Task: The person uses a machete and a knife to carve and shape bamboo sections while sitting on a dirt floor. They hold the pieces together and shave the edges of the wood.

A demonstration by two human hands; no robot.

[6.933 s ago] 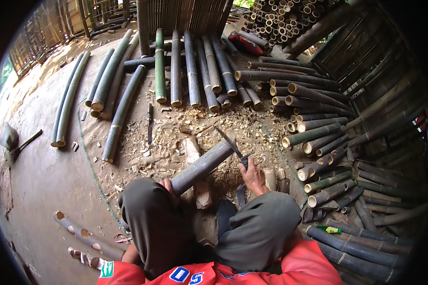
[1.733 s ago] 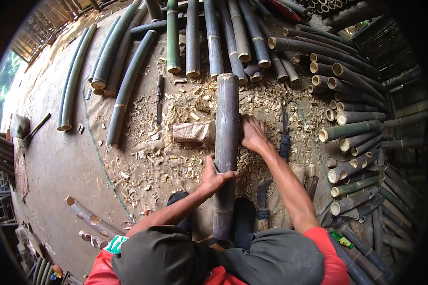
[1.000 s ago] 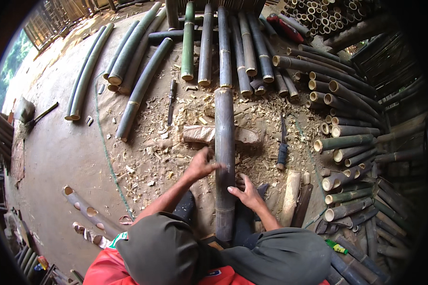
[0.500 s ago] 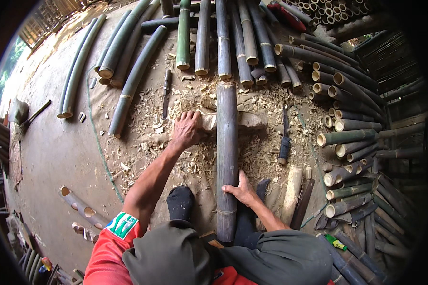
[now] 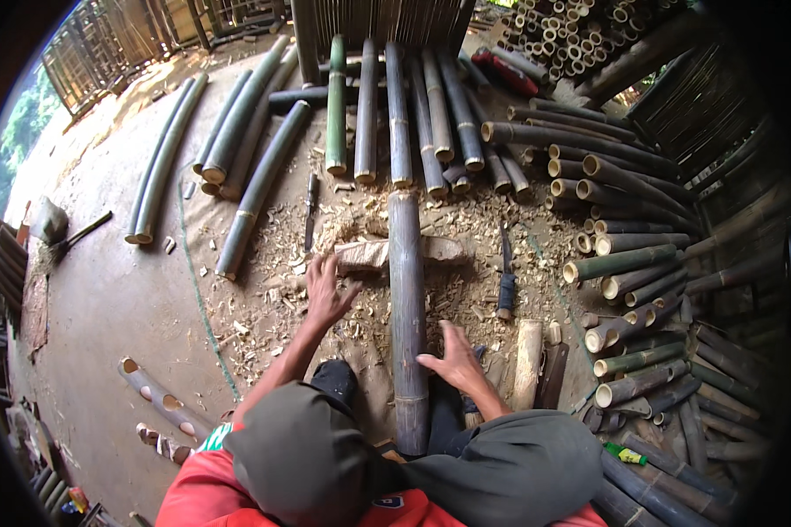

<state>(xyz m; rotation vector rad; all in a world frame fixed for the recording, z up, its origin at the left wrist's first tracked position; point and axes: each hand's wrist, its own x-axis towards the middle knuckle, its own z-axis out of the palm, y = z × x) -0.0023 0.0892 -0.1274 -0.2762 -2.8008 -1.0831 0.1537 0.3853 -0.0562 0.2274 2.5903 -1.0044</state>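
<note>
A dark, thick bamboo pole [image 5: 407,307] runs away from between my legs and lies across a low wooden block [image 5: 360,256]. My left hand [image 5: 327,297] is held just on the near side of the block's left end, fingers spread and nothing in them. To the right of the pole is my right hand [image 5: 457,358], its fingers stretched out and its thumb tip at the pole's edge; whether it touches is hard to tell. A knife with a dark wrapped handle [image 5: 506,294] lies on the ground to the right. A long, narrow dark tool [image 5: 310,211] lies beyond my left hand.
Pale wood shavings [image 5: 360,329] cover the ground around the block. Several bamboo poles [image 5: 397,114] lie at the far side, and a stack of cut poles [image 5: 633,241] fills the right. At the lower left lies a bamboo piece with holes [image 5: 163,395]. A pale stump [image 5: 526,364] sits at right.
My left hand has come off the block's left end toward me, its fingers spreading. My right hand has loosened from the pole's side. The view has tilted upward.
</note>
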